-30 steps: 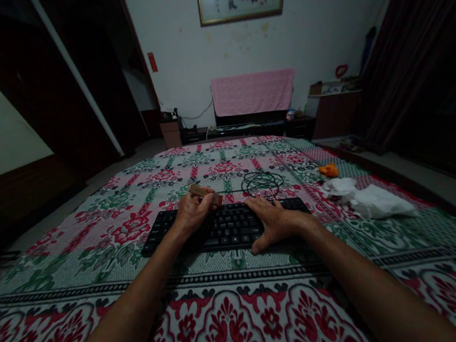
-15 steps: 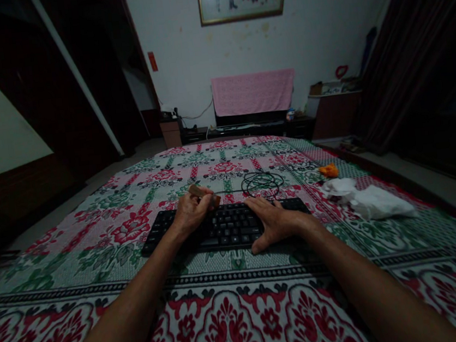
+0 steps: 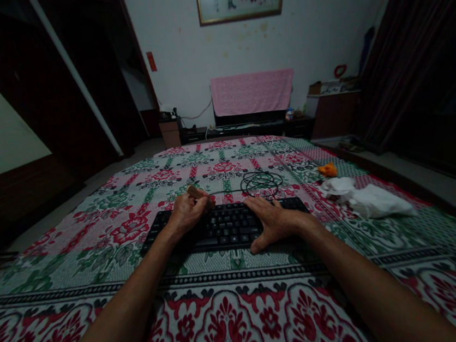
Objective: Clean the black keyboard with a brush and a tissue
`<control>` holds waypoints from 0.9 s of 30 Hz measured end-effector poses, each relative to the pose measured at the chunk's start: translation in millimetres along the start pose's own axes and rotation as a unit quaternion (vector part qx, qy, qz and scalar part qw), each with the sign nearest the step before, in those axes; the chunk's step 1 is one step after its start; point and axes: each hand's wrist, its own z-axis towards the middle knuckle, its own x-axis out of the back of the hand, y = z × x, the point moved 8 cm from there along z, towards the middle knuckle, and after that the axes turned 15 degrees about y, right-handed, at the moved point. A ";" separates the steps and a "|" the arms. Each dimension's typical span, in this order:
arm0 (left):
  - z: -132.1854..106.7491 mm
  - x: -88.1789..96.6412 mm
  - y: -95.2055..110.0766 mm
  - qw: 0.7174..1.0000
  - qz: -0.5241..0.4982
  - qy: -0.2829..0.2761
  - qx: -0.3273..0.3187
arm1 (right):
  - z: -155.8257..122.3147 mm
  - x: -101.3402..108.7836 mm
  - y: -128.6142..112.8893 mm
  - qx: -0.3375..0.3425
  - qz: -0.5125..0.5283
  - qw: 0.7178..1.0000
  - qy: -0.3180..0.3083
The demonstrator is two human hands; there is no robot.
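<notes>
A black keyboard point(image 3: 230, 227) lies on a bed with a red, green and white patterned cover point(image 3: 96, 246). My left hand point(image 3: 186, 213) is closed around a small wooden-handled brush point(image 3: 194, 192) held over the keyboard's upper left keys. My right hand point(image 3: 272, 221) lies flat on the right part of the keyboard, fingers stretched out. The keyboard's black cable point(image 3: 261, 181) is coiled just behind it.
White crumpled cloths point(image 3: 369, 199) and a small orange object point(image 3: 328, 170) lie on the cover to the right. Beyond the bed stands a low cabinet with a pink cloth point(image 3: 252, 92) draped over something on it. Dark wardrobes are on the left, a dark curtain on the right.
The brush in my left hand has moved slightly left and back over the keys. My right hand has stayed on the keyboard.
</notes>
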 end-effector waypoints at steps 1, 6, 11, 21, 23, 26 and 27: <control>-0.1 -0.2 0.9 1.000 0.003 -0.013 0.005 | 0.2 0.0 0.1 0.001 0.000 1.000 0.001; 7.3 19.5 6.2 0.999 0.016 0.031 0.023 | 0.0 0.7 -0.2 0.001 0.010 1.000 0.007; 8.4 20.8 1.0 0.999 0.020 0.029 0.024 | -0.4 1.7 -0.7 -0.001 0.008 1.000 0.010; 15.2 30.9 -9.1 0.994 0.091 0.067 0.006 | -1.2 2.5 -1.3 -0.007 0.003 1.000 0.001; 14.8 27.8 -10.7 0.995 0.095 0.040 0.012 | -1.2 2.2 -1.5 -0.003 0.001 1.000 0.001; 17.7 33.0 -15.0 0.994 0.095 0.040 0.034 | -1.6 3.0 -3.0 0.002 0.005 1.000 0.003; 19.2 36.5 -16.0 0.993 0.094 0.052 0.037 | -1.8 3.5 -3.5 0.001 0.006 1.000 0.003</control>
